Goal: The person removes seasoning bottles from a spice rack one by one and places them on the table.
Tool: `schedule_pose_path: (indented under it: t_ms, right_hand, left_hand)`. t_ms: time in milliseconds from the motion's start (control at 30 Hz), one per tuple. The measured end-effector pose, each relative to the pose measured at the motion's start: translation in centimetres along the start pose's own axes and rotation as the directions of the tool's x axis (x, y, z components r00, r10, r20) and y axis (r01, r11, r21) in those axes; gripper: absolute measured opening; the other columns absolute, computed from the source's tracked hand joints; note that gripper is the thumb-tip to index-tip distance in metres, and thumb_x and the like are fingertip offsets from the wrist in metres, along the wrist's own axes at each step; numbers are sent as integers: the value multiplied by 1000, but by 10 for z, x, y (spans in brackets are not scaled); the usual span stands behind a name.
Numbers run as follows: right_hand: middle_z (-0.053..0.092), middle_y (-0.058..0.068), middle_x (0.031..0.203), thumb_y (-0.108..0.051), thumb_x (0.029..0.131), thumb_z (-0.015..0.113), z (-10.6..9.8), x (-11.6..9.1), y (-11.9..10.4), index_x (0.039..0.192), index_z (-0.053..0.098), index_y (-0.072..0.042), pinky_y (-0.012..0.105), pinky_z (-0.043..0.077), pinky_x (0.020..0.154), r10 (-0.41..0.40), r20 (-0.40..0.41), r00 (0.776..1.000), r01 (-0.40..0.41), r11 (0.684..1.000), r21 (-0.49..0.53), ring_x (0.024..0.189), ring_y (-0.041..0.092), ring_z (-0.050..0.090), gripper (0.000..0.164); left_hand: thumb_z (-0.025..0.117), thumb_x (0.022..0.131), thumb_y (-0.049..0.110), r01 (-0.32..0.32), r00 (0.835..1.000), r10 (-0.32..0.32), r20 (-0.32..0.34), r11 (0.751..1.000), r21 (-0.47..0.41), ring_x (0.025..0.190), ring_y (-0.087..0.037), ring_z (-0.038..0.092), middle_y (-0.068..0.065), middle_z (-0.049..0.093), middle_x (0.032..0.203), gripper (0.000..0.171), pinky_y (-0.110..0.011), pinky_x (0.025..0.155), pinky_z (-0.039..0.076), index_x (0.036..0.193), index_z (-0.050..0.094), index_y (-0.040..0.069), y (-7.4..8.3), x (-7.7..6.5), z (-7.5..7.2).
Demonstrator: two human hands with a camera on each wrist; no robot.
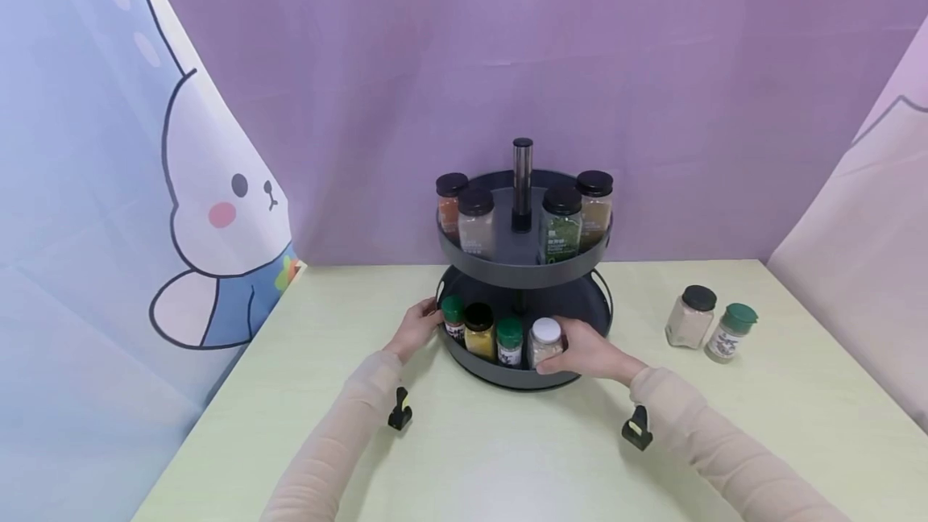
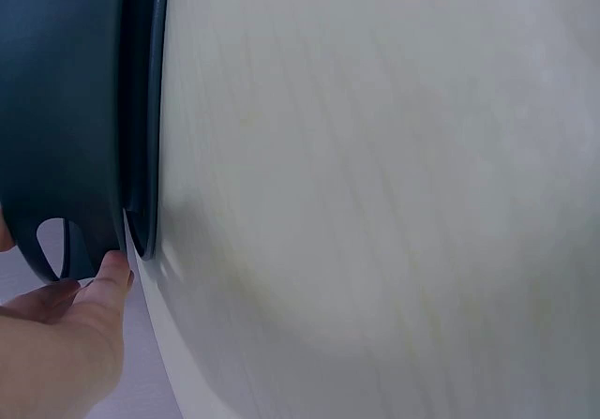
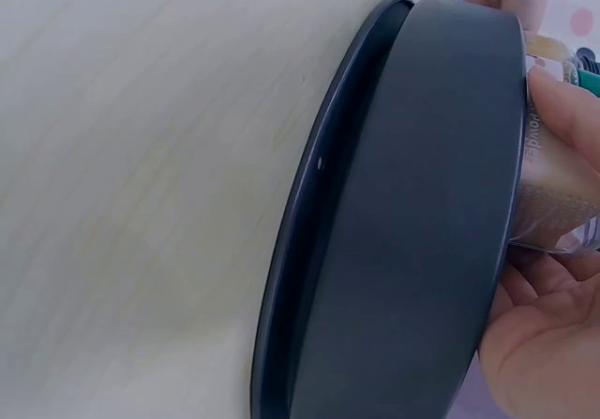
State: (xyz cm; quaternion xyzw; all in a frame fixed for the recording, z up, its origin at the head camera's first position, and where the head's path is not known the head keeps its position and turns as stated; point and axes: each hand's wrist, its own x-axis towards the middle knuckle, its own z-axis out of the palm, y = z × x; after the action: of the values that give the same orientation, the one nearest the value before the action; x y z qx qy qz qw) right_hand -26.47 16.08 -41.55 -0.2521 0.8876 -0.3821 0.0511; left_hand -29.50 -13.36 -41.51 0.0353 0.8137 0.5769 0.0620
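Jar with white lid [image 1: 544,344] is at front of lower tray [image 1: 518,379], right hand [image 1: 586,351] holding it between thumb and fingers. Left hand [image 1: 416,327] grips tray's left edge. Risk: uneven left-hand pull could turn tray, knocking jar into green-lidded bottle [image 1: 510,342] alongside.

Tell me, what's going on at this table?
A person is working at a dark two-tier rack. Their right hand grips a white-lidded jar on the lower tier, beside three other jars, while their left hand holds that tier's rim. Four black-lidded jars stand on the upper tier, and two more jars are on the table to the right.
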Motion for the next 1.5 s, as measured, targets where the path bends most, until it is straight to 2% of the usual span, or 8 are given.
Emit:
schedule_pose_path:
  t_ms: [233,600,800,1000,1333,1400,1500]
  right_hand:
    - [62,5,98,-26,65,82,0,-1,0,109,57,-3,31,47,74,2,-9,1000,-2,1000,9,84,15,55,55]
    - [63,6,97,-26,64,82,0,1,-1,108,58,-3,30,48,71,10,-27,1000,-10,1000,-6,82,15,56,56]
    - [64,4,96,-27,63,83,0,1,-1,108,59,-5,30,48,71,20,-31,999,-20,1000,-1,81,14,56,55]
    - [63,3,96,-28,63,82,-1,2,1,108,59,-5,29,47,70,18,-46,999,-18,1000,-7,80,14,55,56]
    - [64,2,92,-28,64,82,-8,2,-2,104,60,-6,28,47,69,-7,-86,996,6,1000,-16,78,14,54,51]
    - [64,3,94,-28,63,82,-11,2,-2,106,60,-6,28,47,70,-8,-88,996,8,1000,-6,80,14,55,53]
    - [65,4,96,-29,64,82,-14,3,-2,107,59,-6,29,48,71,-6,-89,996,8,1000,18,81,15,57,54]
  left_hand:
    - [45,95,13,-2,1000,2,8,1000,-3,132,-38,30,-29,31,142,53,-45,107,32,138,26,-11,-3,-1,1]
    - [44,95,13,-13,1000,13,-3,1000,0,131,-38,32,-29,31,142,52,-44,107,33,137,27,-12,2,-3,0]
    - [45,95,13,-7,1000,7,1,1000,-19,132,-39,31,-29,31,142,53,-46,106,34,138,27,-11,-12,9,-1]
    - [46,95,16,-3,999,4,-38,1000,8,132,-35,33,-25,34,142,53,-44,107,33,139,29,-7,-31,24,1]
    - [46,95,17,-2,999,2,-36,1000,4,132,-36,33,-25,34,142,53,-44,107,33,139,29,-8,-26,21,1]
    - [47,95,18,-6,999,7,-49,1000,14,131,-34,35,-24,36,142,53,-43,106,34,139,30,-6,-34,26,2]
    - [47,95,18,-6,998,7,-55,1000,16,131,-34,35,-24,36,141,53,-43,106,34,139,30,-6,-35,26,2]
